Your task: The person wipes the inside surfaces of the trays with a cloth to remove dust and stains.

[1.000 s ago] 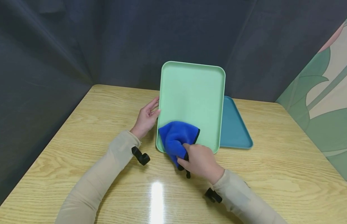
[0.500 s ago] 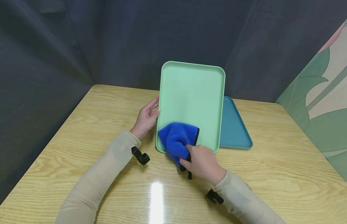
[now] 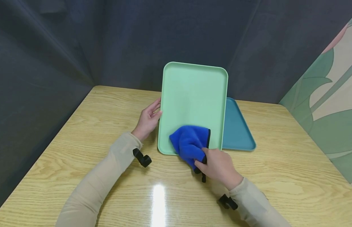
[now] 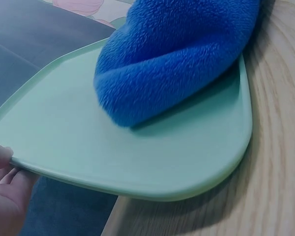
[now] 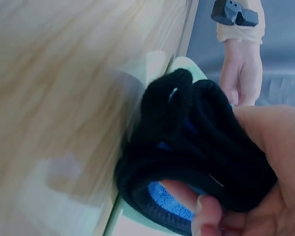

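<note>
A light green tray [image 3: 194, 97] stands tilted up on the table, its lower edge near the tabletop. My left hand [image 3: 147, 121] holds its left edge, thumb at the front rim and fingers behind, as the left wrist view [image 4: 10, 179] also shows. In my right hand [image 3: 219, 165] is a bunched blue cloth [image 3: 190, 142] with black edging, lying against the tray's lower part. The right wrist view shows fingers and thumb gripping the cloth's black-edged folds [image 5: 187, 147]. Part of the cloth is hidden behind the hand.
Behind the green tray, to its right, a blue-teal tray [image 3: 238, 132] lies on the wooden table [image 3: 113, 107], partly covered from view. A dark curtain [image 3: 130, 41] hangs along the back and left. A leaf-patterned panel [image 3: 335, 94] stands at the right.
My right hand has slid the cloth rightward across the lower part of the green tray, with a slight downward shift. The left hand and the tray have stayed almost still.
</note>
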The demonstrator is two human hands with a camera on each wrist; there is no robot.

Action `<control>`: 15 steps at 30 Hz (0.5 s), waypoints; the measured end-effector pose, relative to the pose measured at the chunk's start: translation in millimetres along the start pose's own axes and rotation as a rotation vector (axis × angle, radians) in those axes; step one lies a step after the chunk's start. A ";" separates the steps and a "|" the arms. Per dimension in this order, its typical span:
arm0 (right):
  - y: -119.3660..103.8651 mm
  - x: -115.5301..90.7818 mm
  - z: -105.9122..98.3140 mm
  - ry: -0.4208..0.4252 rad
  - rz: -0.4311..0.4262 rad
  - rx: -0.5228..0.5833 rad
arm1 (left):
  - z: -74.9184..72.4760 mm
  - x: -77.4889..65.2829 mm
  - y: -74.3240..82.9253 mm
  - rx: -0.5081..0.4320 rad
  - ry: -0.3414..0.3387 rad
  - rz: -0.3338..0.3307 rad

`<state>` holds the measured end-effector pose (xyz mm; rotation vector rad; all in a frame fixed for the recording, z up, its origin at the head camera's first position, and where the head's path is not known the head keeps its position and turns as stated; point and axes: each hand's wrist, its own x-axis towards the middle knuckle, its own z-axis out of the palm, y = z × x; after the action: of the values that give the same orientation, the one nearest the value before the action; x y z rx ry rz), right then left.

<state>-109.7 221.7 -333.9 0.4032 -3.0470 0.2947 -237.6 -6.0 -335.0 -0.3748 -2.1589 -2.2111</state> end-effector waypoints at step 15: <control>28.5 -13.0 -9.1 0.022 0.063 0.008 | -0.4 -0.2 0.4 0.002 -0.009 0.001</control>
<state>-104.4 253.8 -331.1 0.3024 -3.0427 0.3130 -237.4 -6.4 -334.6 -0.3867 -2.1650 -2.2110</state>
